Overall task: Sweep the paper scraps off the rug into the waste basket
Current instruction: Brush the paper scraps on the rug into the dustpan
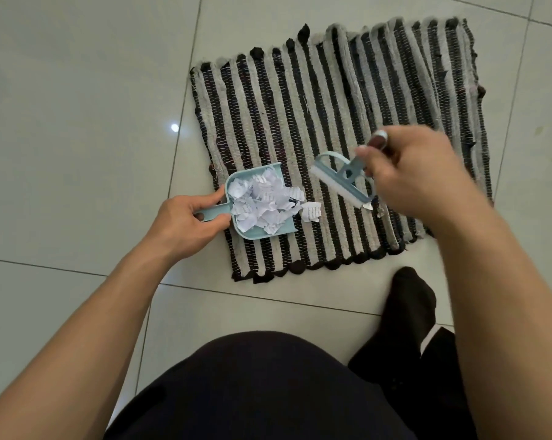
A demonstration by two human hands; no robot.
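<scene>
A black-and-grey striped rug (331,106) lies on the tiled floor. My left hand (188,222) grips the handle of a small light-blue dustpan (252,235) resting on the rug's near left part. The pan is heaped with white paper scraps (262,201). One scrap (311,211) lies on the rug just right of the pan's mouth. Small bits (371,209) sit under the brush's near end. My right hand (414,173) holds a light-blue hand brush (341,179) by its handle, bristles down on the rug, right of the pan. No waste basket is in view.
Pale floor tiles (77,122) surround the rug on all sides. My foot in a black sock (408,303) stands just below the rug's near edge, and my dark-clothed knee (268,385) fills the bottom middle.
</scene>
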